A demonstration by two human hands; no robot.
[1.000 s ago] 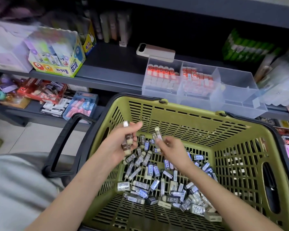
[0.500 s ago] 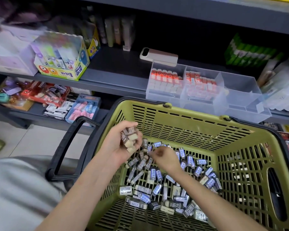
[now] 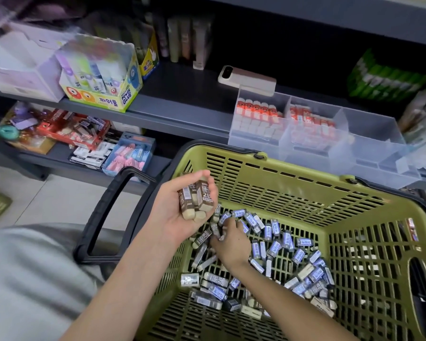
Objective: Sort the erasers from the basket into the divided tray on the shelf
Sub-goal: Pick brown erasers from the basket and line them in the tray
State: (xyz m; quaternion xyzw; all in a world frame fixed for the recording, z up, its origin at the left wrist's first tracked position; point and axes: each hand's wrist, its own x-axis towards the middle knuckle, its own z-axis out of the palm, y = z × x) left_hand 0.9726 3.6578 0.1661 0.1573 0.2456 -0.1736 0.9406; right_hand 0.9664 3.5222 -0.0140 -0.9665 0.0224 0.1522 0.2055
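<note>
Inside the green basket, just near of the clear tray whose right compartment looks free, gathering seems in hand: the left hand clasps several brown erasers, the right hand digs among loose erasers, its grip impossible to tell, and the next lift must clear the far rim.

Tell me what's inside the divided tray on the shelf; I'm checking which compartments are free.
In the divided tray, the left and middle compartments hold red-sleeved erasers. The right one looks empty, though frosted walls blur its bottom.
</note>
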